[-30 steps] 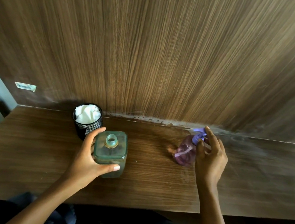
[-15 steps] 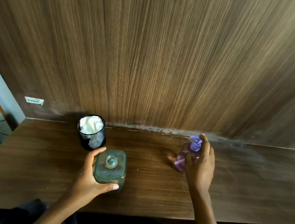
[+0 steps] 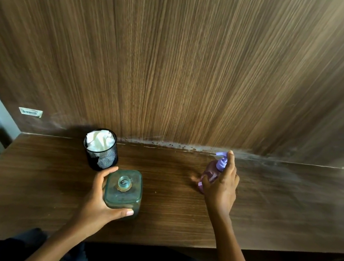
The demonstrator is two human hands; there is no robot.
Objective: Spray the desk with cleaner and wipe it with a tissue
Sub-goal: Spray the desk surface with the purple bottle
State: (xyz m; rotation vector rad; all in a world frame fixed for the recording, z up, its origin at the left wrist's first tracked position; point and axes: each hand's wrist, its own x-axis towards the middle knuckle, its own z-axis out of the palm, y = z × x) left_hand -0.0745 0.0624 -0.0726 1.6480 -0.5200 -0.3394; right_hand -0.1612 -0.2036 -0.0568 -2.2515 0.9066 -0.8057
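A: Start with the right hand [image 3: 221, 187] — what is it doing?

B: It is wrapped around the purple spray bottle [image 3: 212, 172], fingers closed on the body and the index finger lying up over the lilac spray head. The bottle sits right of centre on the desk [image 3: 179, 207], towards the far edge, close to the wall panel [image 3: 174, 65].

A: Is the bottle standing or lifted?

B: I cannot tell; the hand covers its near side and its base is hidden. It looks roughly upright.

A: And the left hand [image 3: 97, 203]?

B: It grips a square greenish glass jar [image 3: 123, 191] from the left and near sides, thumb across the near face, fingers curled round the far-left corner. The jar stands on the desk, left of centre, with a round cap on top.

A: Where is the tissue?

B: White tissue [image 3: 100, 140] is bunched inside a black mesh cup [image 3: 101, 151], standing just beyond the jar, near the far edge. The left fingers come close to the cup; contact is unclear.

A: Anything further out?

B: A pale dusty film lies on the desk to the right of the spray bottle, and a whitish, speckled line runs along the joint with the wall. A small white label [image 3: 30, 112] is stuck low on the panel at far left.
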